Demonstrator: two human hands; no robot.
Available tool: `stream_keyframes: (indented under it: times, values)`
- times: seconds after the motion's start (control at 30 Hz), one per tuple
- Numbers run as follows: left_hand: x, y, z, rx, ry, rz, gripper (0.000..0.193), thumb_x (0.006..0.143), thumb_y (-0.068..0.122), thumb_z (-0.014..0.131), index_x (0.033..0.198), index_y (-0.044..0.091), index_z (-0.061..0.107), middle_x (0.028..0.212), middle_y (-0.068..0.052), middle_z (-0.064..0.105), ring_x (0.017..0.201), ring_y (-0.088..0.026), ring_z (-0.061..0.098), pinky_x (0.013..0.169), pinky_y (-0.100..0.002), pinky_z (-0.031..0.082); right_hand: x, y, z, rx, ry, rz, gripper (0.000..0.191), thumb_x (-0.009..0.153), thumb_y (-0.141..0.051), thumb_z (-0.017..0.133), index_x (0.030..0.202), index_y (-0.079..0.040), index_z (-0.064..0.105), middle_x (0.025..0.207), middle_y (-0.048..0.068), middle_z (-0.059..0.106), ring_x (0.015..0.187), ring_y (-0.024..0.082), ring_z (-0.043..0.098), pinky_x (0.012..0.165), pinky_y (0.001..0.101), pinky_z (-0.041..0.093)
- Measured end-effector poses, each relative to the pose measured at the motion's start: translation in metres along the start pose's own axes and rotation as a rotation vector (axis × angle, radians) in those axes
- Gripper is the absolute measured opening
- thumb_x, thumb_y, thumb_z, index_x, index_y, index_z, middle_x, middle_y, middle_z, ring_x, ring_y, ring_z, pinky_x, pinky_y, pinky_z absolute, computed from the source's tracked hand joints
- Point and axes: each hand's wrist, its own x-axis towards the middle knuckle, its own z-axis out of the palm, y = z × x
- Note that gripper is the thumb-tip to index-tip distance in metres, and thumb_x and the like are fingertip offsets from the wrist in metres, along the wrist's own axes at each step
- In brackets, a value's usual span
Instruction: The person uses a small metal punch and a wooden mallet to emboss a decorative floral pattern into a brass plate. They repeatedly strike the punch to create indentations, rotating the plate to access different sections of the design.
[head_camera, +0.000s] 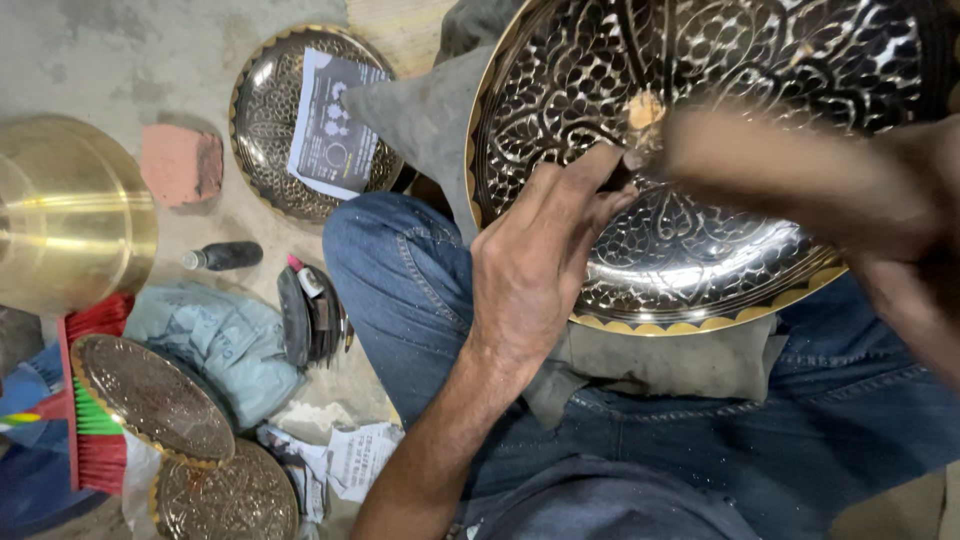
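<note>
Brass bowl (60, 210) and smaller engraved plates (150, 395) lie at the far left on the floor. Further right, the left hand (540, 265) pinches a thin chisel (622, 172) against the big engraved tray (690, 150), which rests tilted on a grey cloth (660, 360) over the lap. The right hand (900, 210) is blurred; its grip cannot be told. A strike landing off line could hit fingers or gouge the pattern; the tray might slide.
</note>
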Motion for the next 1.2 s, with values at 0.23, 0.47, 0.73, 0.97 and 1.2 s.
stream_keyframes:
  times: [0.23,0.47,0.73,0.97,1.2]
  values:
    - [0.002,-0.001,0.002,0.011,0.013,0.002,0.039,0.103,0.013,0.075,0.138,0.016,0.058,0.096,-0.001,0.064,0.081,-0.014,0.07,0.071,-0.029,0.063,0.001,-0.005,-0.006,-0.011,-0.003,-0.018,0.045,0.105,-0.022,0.05,0.144,-0.001,0.048,0.119,0.016,0.065,0.103,0.021,0.068,0.089,0.0318,0.06]
    - [-0.003,-0.004,0.003,-0.013,0.024,0.028,0.042,0.104,0.012,0.077,0.14,0.018,0.056,0.096,0.0,0.065,0.079,-0.011,0.069,0.069,-0.026,0.063,0.0,-0.013,-0.01,-0.009,0.006,-0.022,0.045,0.104,-0.021,0.05,0.144,-0.001,0.048,0.118,0.016,0.065,0.103,0.021,0.068,0.088,0.0319,0.06]
    - [-0.003,-0.003,0.004,0.004,0.023,0.025,0.044,0.104,0.015,0.077,0.142,0.02,0.056,0.094,0.001,0.064,0.076,-0.009,0.067,0.066,-0.023,0.062,0.003,-0.004,-0.005,-0.013,-0.005,-0.043,0.045,0.104,-0.02,0.05,0.144,0.0,0.048,0.118,0.017,0.065,0.103,0.021,0.068,0.088,0.0319,0.06]
    - [-0.002,-0.001,0.0,0.032,0.029,0.05,0.037,0.105,0.011,0.075,0.137,0.017,0.057,0.099,-0.001,0.068,0.084,-0.011,0.071,0.074,-0.025,0.063,-0.008,0.005,-0.006,-0.013,-0.012,-0.026,0.045,0.104,-0.02,0.05,0.144,0.001,0.048,0.118,0.017,0.065,0.103,0.021,0.068,0.088,0.032,0.06]
    - [0.002,0.001,-0.002,-0.045,0.009,0.029,0.036,0.104,0.011,0.075,0.135,0.014,0.057,0.109,-0.003,0.072,0.092,-0.014,0.076,0.079,-0.026,0.066,-0.007,0.008,-0.006,-0.013,-0.002,-0.041,0.045,0.104,-0.019,0.049,0.144,0.001,0.048,0.118,0.017,0.065,0.102,0.022,0.068,0.088,0.032,0.06]
